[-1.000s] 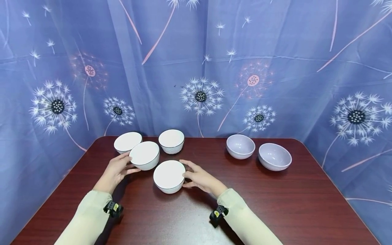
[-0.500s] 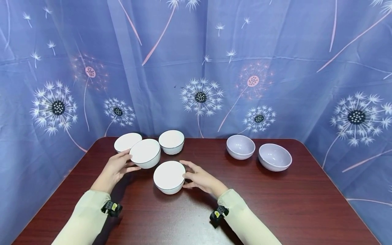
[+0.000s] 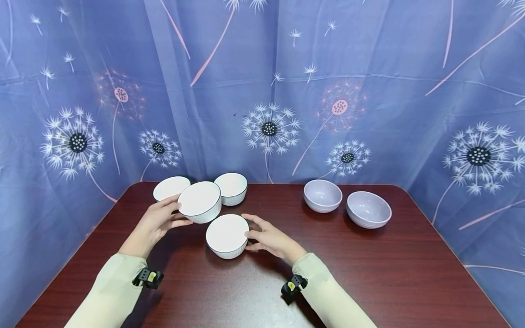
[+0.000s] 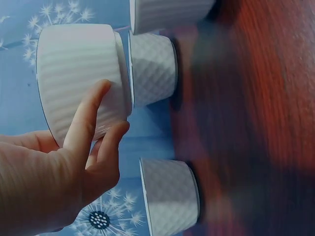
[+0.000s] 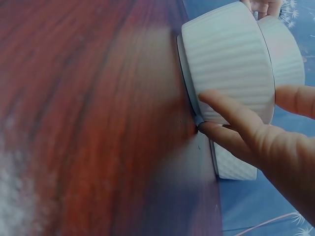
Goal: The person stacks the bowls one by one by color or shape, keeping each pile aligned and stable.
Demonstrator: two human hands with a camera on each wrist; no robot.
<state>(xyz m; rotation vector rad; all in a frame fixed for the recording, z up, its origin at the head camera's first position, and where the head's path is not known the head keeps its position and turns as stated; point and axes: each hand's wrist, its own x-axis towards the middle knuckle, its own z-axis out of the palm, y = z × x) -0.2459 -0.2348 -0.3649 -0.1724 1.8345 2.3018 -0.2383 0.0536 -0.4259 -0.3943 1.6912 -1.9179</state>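
Nearest on the dark red table (image 3: 369, 273): a white ribbed bowl (image 3: 227, 235) with a thin dark rim, standing upright near the middle of the table top. The right hand (image 3: 268, 239) rests against its right wall, fingers curved about the side, with thumb near the rim and fingertips (image 5: 231, 115) on the ribbing down to the foot. Next, up and to the left: a second white ribbed bowl (image 3: 200, 202), raised clear of the table and tilted a little, gripped by the left hand (image 3: 157, 223); thumb on the near wall close to the rim, fingers (image 4: 88, 123) curled under and round the side. This lifted bowl hangs just above and left of the resting one, not touching it. Behind it, two more white bowls standing at the far left edge: one at left (image 3: 170, 187), one with a diamond pattern at right (image 3: 231, 187). Far right of the table, well apart: two pale grey bowls side by side, the left (image 3: 322, 195), the right (image 3: 368, 209). Backdrop: blue curtain (image 3: 262, 91) printed with dandelion heads.
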